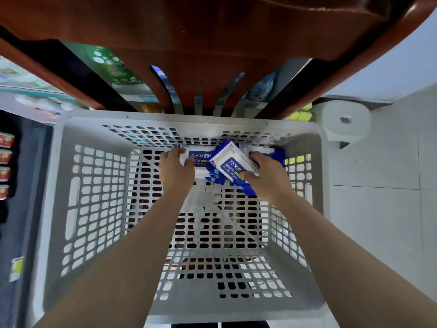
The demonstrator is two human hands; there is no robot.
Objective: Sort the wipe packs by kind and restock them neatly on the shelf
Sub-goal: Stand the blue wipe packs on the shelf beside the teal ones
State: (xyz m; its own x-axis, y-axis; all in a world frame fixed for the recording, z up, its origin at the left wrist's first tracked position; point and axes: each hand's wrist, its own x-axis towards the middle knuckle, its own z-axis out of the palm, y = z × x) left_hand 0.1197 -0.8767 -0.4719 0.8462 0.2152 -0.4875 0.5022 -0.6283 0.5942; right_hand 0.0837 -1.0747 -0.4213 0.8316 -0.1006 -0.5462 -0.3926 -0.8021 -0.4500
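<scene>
Several blue-and-white alcohol wipe packs lie at the far end of a white perforated basket (89, 176). My left hand (175, 171) grips one flat pack (201, 157) by its left end. My right hand (267, 178) holds a second pack (233, 165), tilted on top of the others, with the thumb across its lower edge. A further blue pack (272, 151) shows behind my right hand, partly hidden.
The basket sits on a brown wooden chair (212, 43) whose back rises ahead. Shelves with green and blue packaged goods (113, 69) stand behind it. A dark shelf with red items (6, 162) is at the left. A white stool (345, 121) stands on the tiled floor at the right.
</scene>
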